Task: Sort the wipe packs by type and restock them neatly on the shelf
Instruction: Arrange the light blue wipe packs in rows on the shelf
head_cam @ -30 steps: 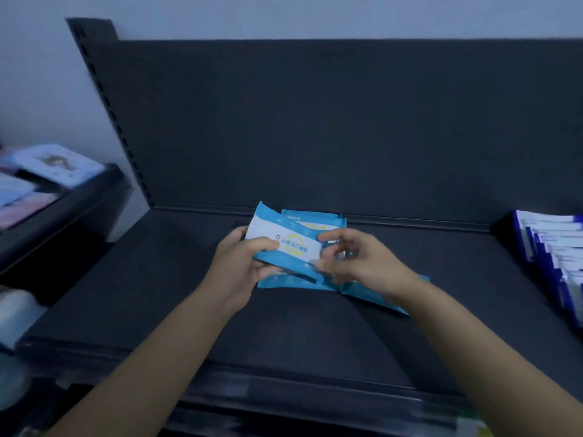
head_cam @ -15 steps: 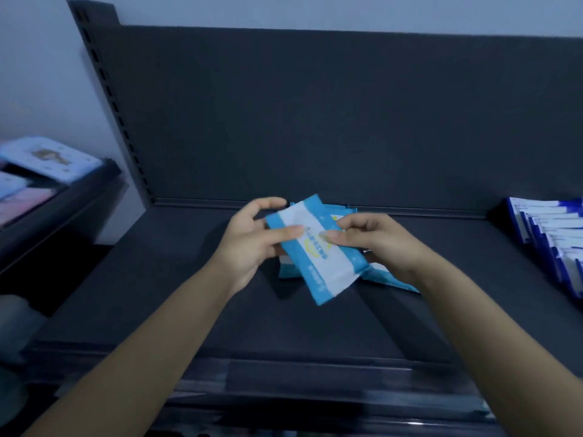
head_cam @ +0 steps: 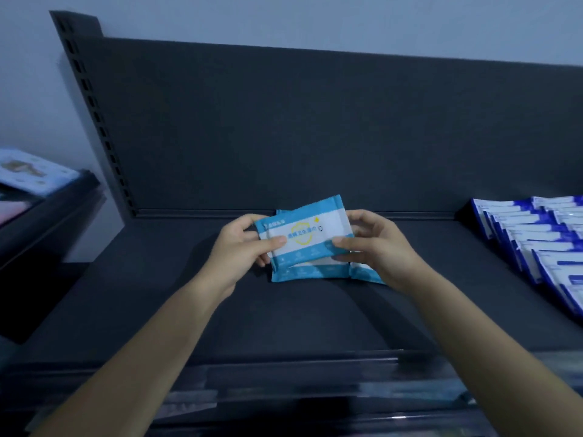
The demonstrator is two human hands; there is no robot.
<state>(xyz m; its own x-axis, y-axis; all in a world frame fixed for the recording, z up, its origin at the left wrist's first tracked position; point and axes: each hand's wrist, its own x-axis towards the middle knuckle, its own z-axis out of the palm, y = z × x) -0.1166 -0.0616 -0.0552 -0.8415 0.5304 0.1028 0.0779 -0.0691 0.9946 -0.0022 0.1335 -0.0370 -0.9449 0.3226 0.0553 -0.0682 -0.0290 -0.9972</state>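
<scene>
A light-blue and white wipe pack (head_cam: 304, 234) is held level over the middle of the dark shelf (head_cam: 220, 310). My left hand (head_cam: 241, 247) grips its left end, thumb on top. At the pack's right end my right hand (head_cam: 375, 244) pinches it the same way. Under it lie other light-blue packs (head_cam: 315, 272), flat on the shelf and partly hidden. A row of dark-blue and white wipe packs (head_cam: 542, 238) leans in a line at the shelf's right end.
The shelf's back panel (head_cam: 284, 137) rises behind the packs, with a slotted upright (head_cam: 94, 121) at its left. A lower side shelf (head_cam: 47, 209) on the left carries pale packs (head_cam: 31, 170). A clear price strip (head_cam: 284, 395) runs along the front edge.
The top pack was turned from a tilted, diagonal position to level and face-up between both hands. My view shifted a little closer to the shelf.
</scene>
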